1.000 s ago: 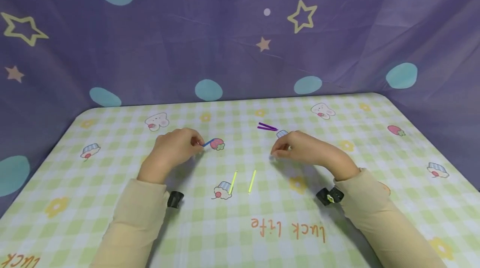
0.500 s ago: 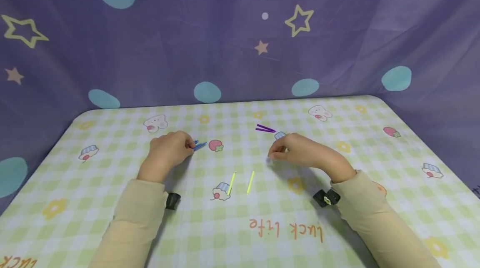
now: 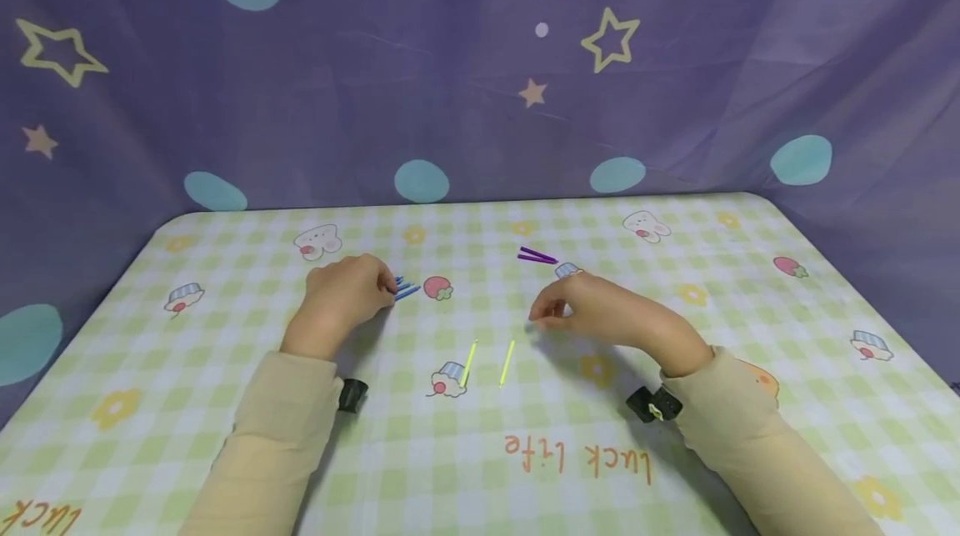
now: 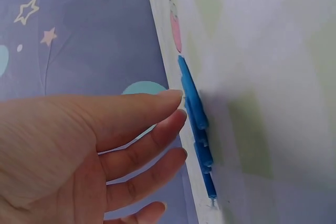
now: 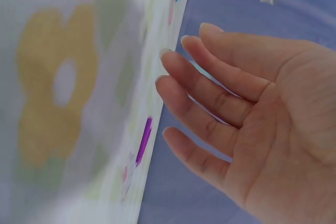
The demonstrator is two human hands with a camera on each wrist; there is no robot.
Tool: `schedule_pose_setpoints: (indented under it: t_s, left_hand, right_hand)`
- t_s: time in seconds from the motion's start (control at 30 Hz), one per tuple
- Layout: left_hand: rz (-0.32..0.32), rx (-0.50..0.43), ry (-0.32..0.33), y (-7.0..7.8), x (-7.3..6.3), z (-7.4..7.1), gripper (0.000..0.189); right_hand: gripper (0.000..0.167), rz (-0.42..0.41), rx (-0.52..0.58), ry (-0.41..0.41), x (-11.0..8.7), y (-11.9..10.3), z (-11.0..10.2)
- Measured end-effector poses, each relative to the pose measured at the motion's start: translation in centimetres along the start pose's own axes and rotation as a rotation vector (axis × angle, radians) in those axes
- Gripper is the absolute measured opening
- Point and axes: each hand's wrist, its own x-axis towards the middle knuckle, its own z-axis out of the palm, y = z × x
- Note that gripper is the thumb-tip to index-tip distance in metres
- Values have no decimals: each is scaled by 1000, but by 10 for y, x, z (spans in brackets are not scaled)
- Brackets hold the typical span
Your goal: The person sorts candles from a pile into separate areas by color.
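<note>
Several thin blue sticks (image 3: 407,291), like slim candles with a wick-like tip, lie together on the checked tablecloth, left of the printed strawberry. My left hand (image 3: 341,300) is right beside them. In the left wrist view its thumb and relaxed fingers are apart, and the blue sticks (image 4: 195,111) lie just past the fingertips, ungripped. Over the cloth to the right, my right hand (image 3: 596,313) hovers with loosely bent fingers; in the right wrist view its palm (image 5: 273,124) holds nothing. Two yellow sticks (image 3: 507,363) lie between the hands, nearer me.
Two purple sticks (image 3: 537,256) lie farther back, beyond my right hand. The table (image 3: 420,469) has a green-and-white checked cloth with printed figures. Behind its far edge hangs a purple curtain (image 3: 322,102) with stars and blue ovals. Each wrist bears a black camera (image 3: 352,395).
One second ago a blue stick reached from my left fingertips to the strawberry print. The left hand drew left, and the stick now lies with the other blue ones. The right hand barely moved.
</note>
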Motion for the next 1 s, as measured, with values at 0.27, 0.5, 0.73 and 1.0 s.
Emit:
schedule_pose_setpoints:
  t_s: [0.27, 0.5, 0.73, 1.0]
  left_hand:
    - [26, -36, -42, 6, 0, 0, 18]
    - [81, -57, -87, 10, 3, 4, 17]
    - [130, -87, -166, 18, 1, 8, 16]
    - [170, -119, -218, 22, -1, 10, 12]
  right_hand:
    - [7, -59, -26, -5, 4, -24, 17]
    - [13, -85, -118, -3, 7, -33, 32]
    - [12, -40, -210, -18, 6, -34, 38]
    - [18, -13, -205, -60, 3, -31, 35]
